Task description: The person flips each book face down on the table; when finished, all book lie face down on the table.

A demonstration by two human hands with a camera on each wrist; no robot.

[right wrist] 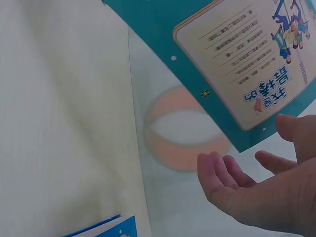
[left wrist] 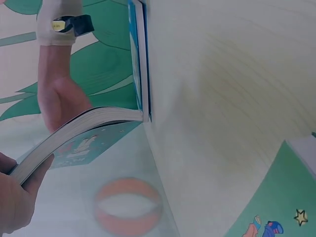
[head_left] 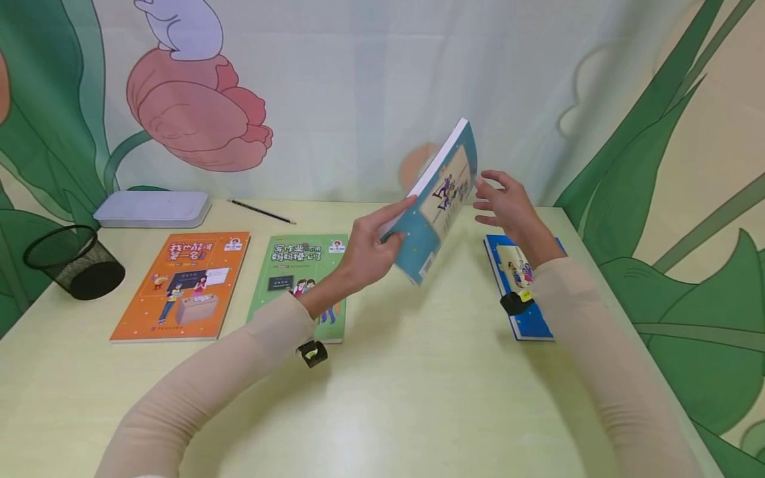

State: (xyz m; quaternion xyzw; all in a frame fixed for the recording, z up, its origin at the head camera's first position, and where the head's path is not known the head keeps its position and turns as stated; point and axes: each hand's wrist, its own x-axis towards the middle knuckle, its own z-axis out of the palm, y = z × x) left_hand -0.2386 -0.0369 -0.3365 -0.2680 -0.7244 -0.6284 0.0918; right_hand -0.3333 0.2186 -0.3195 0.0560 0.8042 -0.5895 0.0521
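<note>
A teal paperback book (head_left: 414,251) is held up at a tilt above the table by my left hand (head_left: 372,247), whose thumb and fingers grip its lower left edge. Its printed side, with a cream panel of text and figures, faces the right wrist camera. Close by the book's far right edge is my right hand (head_left: 509,204), fingers spread and slightly bent, gripping nothing. In the right wrist view, the thumb of that hand (right wrist: 261,197) overlaps the book's lower edge. Below the right forearm, a blue book (head_left: 530,325) lies on the table, partly hidden by the sleeve.
A green book (head_left: 270,275) and an orange book (head_left: 143,302) lie flat on the table's left half, the left forearm covering part of the green one. Behind them are a pale pencil case (head_left: 152,209) and a dark pencil (head_left: 261,211). A black mesh cup (head_left: 89,272) stands far left.
</note>
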